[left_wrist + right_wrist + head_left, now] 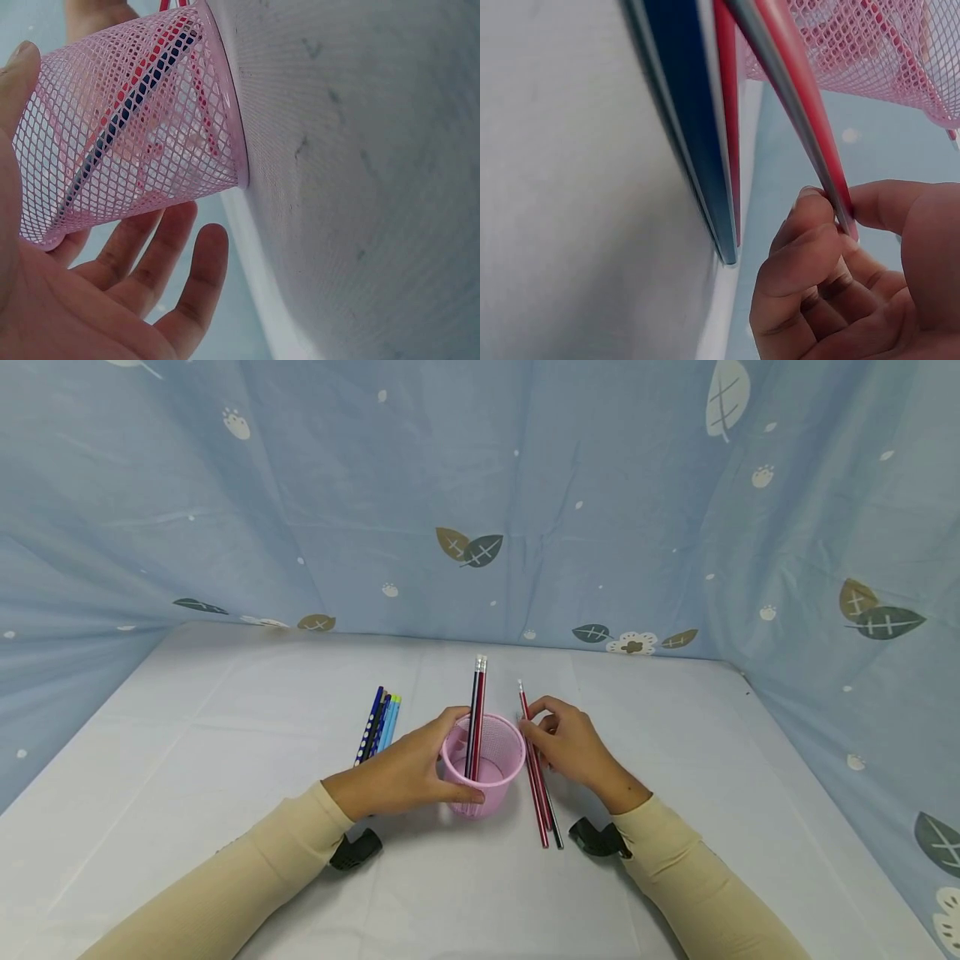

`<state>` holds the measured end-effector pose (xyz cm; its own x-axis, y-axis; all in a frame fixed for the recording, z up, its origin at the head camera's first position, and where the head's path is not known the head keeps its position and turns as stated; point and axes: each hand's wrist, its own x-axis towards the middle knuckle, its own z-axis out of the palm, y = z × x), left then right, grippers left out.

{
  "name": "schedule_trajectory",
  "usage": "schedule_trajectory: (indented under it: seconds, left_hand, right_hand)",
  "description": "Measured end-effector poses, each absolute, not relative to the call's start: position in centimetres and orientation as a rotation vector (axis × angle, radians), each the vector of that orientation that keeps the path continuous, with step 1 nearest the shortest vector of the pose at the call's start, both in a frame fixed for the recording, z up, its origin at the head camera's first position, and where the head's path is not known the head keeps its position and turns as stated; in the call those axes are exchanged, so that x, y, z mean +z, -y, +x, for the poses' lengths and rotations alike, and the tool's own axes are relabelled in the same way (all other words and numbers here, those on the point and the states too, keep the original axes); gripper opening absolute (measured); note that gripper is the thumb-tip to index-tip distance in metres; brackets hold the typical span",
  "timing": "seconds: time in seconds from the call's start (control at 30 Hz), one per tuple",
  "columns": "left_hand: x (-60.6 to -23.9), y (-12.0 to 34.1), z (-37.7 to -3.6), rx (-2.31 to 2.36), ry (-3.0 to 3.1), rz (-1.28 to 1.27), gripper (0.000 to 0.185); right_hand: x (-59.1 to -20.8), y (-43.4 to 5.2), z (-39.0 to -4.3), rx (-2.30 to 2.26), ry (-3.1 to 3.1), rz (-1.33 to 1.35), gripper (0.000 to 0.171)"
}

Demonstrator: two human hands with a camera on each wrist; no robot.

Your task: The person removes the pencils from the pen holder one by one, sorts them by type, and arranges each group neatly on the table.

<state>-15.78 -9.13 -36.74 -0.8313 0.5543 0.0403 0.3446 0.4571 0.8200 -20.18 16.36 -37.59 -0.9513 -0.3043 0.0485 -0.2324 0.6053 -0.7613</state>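
Pencil lift beside steadied cup
My left hand (408,772) cups the pink mesh cup (483,762) mid-table; right hand (567,745) pinches one red pencil (531,739) — I'd raise it clear of the rim, tip down

The mesh cup (483,764) stands mid-tabletop (187,760) with pencils (477,714) upright in it. Loose pencils (542,806) lie just right of it, another bunch (378,725) to its left, farther back.

The mesh cup (483,764) is pink, holding red-and-black striped pencils (477,710). Right of the cup lie red and black pencils (542,793); left of it, blue ones (378,725), one white-dotted. The worktop (225,735) is white; the backdrop (375,485), pale blue with leaves.
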Motion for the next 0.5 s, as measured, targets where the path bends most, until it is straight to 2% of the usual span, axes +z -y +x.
schedule_trajectory:
  seconds: [0.5]
  left_hand:
    - [-36.73, 9.23, -15.80, 1.312, -2.475, 0.780, 0.099]
  right_hand:
    - [-37.72, -16.77, -20.57, -1.278, -2.709, -0.411, 0.021]
